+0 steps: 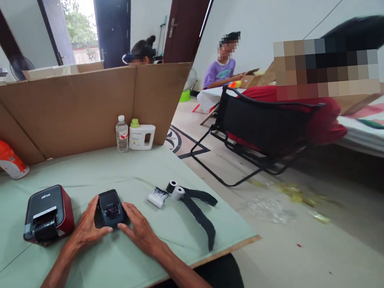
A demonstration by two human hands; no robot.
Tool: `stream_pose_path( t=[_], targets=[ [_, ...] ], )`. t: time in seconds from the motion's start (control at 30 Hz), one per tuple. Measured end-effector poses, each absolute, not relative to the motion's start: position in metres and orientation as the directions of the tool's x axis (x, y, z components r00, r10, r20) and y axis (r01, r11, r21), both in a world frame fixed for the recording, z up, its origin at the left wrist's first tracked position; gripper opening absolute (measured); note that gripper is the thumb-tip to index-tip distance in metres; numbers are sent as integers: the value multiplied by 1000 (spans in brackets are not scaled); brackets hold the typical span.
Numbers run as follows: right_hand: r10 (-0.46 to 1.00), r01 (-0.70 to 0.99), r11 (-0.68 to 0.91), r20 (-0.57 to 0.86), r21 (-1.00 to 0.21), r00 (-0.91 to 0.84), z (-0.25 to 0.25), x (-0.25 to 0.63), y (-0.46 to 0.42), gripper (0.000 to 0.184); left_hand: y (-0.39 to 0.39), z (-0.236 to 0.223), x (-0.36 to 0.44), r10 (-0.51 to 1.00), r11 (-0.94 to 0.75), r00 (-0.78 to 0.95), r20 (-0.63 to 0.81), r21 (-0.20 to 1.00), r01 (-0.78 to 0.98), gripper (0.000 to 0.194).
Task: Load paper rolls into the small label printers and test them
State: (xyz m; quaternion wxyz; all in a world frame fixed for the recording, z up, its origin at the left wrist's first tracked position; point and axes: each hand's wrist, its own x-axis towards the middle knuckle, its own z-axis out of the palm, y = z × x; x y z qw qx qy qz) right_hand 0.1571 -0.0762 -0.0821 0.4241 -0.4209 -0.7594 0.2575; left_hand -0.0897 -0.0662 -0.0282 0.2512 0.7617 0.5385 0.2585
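Handling appeared under way, completion undeterminable: the small black device (110,209), right of the red-sided machine (47,213), sat between the hands. The left hand (90,222) and right hand (138,226), partly open with fingers curved, held its opposite sides. Two small rolls (178,193), farther right of the machine, lay loose, untouched

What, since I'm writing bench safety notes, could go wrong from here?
The right hand or its forearm might snag the long black flat strip running toward the pale green table's near edge, perhaps dragging the small white cylindrical roll along. The left hand, at the small black boxy device, is close beside the boxy red-and-black machine and might bump it.
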Motion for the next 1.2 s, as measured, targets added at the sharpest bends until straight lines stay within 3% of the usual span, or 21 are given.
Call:
stream_pose_path(
  t=[0.07, 0.33, 0.67, 0.9, 1.2],
  targets=[
    [851, 405, 524, 439, -749, -288, -79, 156, -76, 67, -63, -28, -88, 941, -320, 312, 134, 660, 680, 118],
    [847, 381, 532, 468, -757, -252, -62, 152, -74, 64, -52, -36, -92, 884, -460, 390, 259, 637, 619, 113],
    [802, 406, 590, 563, -698, -199, -75, 144, -71, 54, -72, -42, -80, 872, -488, 332, 359, 592, 641, 70],
    [803, 370, 591, 566, -717, -185, -72, 146, -68, 52, -72, -37, -78, 837, -543, 323, 441, 603, 584, 55],
    [815, 356, 580, 524, -733, -248, -50, 149, -47, 32, -62, -27, -72, 868, -494, 290, 404, 637, 591, 30]
  ],
)
